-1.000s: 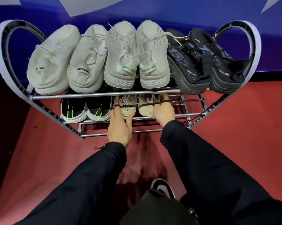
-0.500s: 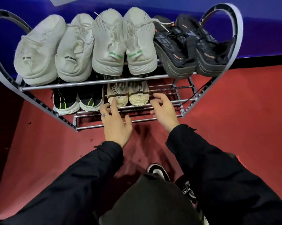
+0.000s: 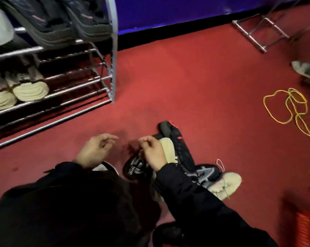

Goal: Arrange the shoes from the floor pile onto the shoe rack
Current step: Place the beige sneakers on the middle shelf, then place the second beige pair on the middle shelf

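Note:
The shoe rack (image 3: 112, 56) stands at the upper left. Black shoes (image 3: 70, 22) sit on its top shelf and beige shoes (image 3: 30, 89) on a lower shelf. The floor pile lies in front of me: a black shoe with red trim (image 3: 173, 136), a beige shoe (image 3: 167, 148), a black shoe with white print (image 3: 133, 168), a grey-black shoe (image 3: 206, 172) and another beige shoe (image 3: 226, 184). My left hand (image 3: 95, 150) hovers left of the pile, fingers loosely apart and holding nothing. My right hand (image 3: 153, 153) is over the printed black shoe with curled fingers; any grip is hidden.
Red carpet covers the floor below a blue wall. A yellow cord (image 3: 291, 107) loops at the right. A metal frame (image 3: 257, 36) lies at the far right, with a pale shoe (image 3: 304, 69) near it. A red crate (image 3: 306, 227) sits at the lower right corner.
My view has swung right from the rack to the floor pile. Both hands have left the beige shoes on the lower shelf and come down over the pile.

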`<state>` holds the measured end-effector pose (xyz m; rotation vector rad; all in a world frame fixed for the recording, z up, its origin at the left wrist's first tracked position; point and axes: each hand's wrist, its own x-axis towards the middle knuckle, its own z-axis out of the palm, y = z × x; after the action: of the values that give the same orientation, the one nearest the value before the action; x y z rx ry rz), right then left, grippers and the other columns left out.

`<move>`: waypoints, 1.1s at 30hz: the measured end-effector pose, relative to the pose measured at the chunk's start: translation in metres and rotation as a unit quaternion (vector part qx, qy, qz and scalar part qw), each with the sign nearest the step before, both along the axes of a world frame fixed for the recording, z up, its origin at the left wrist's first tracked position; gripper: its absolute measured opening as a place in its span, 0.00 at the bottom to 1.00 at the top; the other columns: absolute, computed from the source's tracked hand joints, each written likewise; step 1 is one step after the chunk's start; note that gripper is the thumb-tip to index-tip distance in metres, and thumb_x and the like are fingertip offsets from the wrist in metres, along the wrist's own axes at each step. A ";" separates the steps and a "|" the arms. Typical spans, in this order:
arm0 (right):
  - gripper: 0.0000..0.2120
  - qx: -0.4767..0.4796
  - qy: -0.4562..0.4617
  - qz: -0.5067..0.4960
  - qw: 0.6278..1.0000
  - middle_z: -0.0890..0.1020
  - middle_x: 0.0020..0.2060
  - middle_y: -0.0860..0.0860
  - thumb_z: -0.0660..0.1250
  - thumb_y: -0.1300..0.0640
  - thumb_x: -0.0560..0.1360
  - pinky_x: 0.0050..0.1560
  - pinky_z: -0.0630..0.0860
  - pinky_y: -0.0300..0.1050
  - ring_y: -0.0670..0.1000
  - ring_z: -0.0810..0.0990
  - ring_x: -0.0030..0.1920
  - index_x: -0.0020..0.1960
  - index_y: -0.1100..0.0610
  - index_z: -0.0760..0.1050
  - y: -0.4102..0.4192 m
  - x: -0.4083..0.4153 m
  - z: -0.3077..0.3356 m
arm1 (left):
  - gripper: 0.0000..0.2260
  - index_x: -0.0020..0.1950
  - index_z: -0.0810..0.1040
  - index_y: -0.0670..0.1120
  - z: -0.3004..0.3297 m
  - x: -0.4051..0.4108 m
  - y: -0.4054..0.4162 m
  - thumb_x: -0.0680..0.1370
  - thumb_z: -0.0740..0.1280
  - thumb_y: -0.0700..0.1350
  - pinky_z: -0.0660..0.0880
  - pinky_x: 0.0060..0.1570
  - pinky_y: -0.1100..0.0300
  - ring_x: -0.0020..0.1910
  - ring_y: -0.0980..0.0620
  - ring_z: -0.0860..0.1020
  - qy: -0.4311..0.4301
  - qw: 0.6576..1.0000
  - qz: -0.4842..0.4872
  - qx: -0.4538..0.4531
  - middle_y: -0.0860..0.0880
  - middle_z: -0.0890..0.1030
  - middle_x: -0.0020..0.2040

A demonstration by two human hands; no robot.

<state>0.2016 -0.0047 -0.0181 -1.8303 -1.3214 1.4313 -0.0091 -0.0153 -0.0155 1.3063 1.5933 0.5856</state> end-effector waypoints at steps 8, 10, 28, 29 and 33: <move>0.33 -0.128 -0.280 -0.123 0.943 0.70 0.67 0.60 0.73 0.42 0.72 0.68 0.69 0.55 0.64 0.71 0.68 0.70 0.56 0.66 -0.066 0.067 -0.037 | 0.11 0.46 0.79 0.55 0.001 0.044 -0.006 0.79 0.67 0.38 0.72 0.41 0.75 0.39 0.62 0.78 -0.060 0.998 -0.010 -0.015 0.58 0.81 0.38; 0.31 -0.146 -0.242 -0.183 0.942 0.69 0.69 0.61 0.71 0.44 0.74 0.69 0.68 0.55 0.64 0.71 0.68 0.70 0.57 0.65 -0.076 0.069 -0.049 | 0.11 0.46 0.78 0.56 0.000 0.045 -0.010 0.79 0.67 0.39 0.72 0.44 0.69 0.39 0.59 0.77 -0.066 0.997 -0.009 -0.028 0.61 0.79 0.31; 0.06 0.063 0.174 -0.253 0.949 0.84 0.33 0.49 0.69 0.64 0.78 0.38 0.79 0.43 0.48 0.82 0.35 0.44 0.57 0.75 -0.047 0.052 0.024 | 0.35 0.75 0.64 0.43 -0.004 0.072 -0.017 0.72 0.76 0.45 0.75 0.62 0.56 0.60 0.51 0.78 -0.130 0.973 -0.130 -0.143 0.50 0.77 0.62; 0.04 0.052 0.209 -0.252 0.943 0.86 0.39 0.54 0.70 0.61 0.78 0.45 0.82 0.47 0.52 0.85 0.41 0.48 0.62 0.77 -0.042 0.049 0.030 | 0.30 0.71 0.68 0.44 -0.003 0.073 -0.016 0.73 0.76 0.43 0.77 0.58 0.59 0.56 0.53 0.80 -0.128 0.975 -0.141 -0.114 0.51 0.80 0.58; 0.14 0.024 0.171 -0.353 0.920 0.84 0.42 0.55 0.65 0.49 0.81 0.48 0.78 0.50 0.53 0.82 0.44 0.50 0.59 0.81 -0.040 0.072 0.012 | 0.26 0.65 0.73 0.48 -0.003 0.069 -0.011 0.69 0.76 0.49 0.77 0.58 0.54 0.55 0.50 0.81 -0.166 0.977 -0.107 -0.075 0.49 0.83 0.56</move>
<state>0.2741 -0.0443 -0.0060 -1.6669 -0.4352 1.2097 0.0595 -0.0264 -0.0187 1.1781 1.1833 0.5089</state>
